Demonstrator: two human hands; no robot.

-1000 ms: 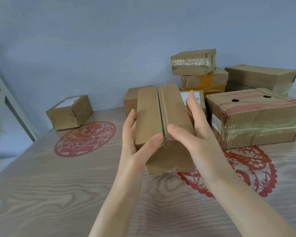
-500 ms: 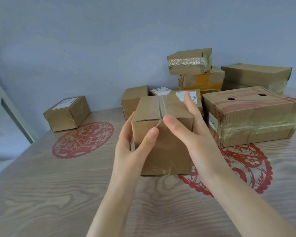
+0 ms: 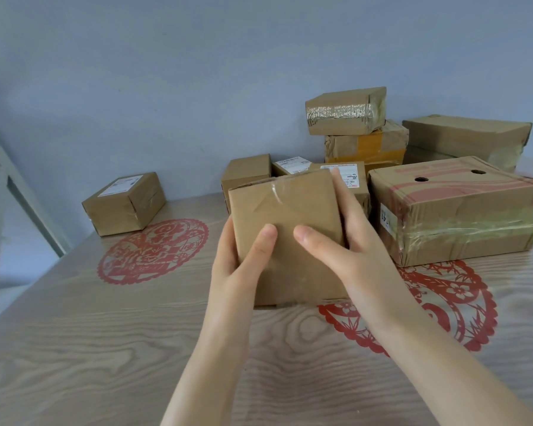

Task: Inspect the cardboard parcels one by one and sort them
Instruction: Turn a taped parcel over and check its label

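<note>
Head view: the parcel [image 3: 286, 210] is held just left of the big box [image 3: 462, 210], gripped at both sides by the left hand [image 3: 240, 259] and right hand [image 3: 348, 247]. It is judged light and stiff, slippery where taped.

The held parcel [image 3: 286, 235] hides the fingers of the left hand [image 3: 239, 265]. Print on the white label [image 3: 353, 176] behind is too small to read.

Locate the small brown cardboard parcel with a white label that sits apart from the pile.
In the head view the small labelled parcel sits far left on the wooden table, at the far edge of the left red paper-cut circle.
</note>
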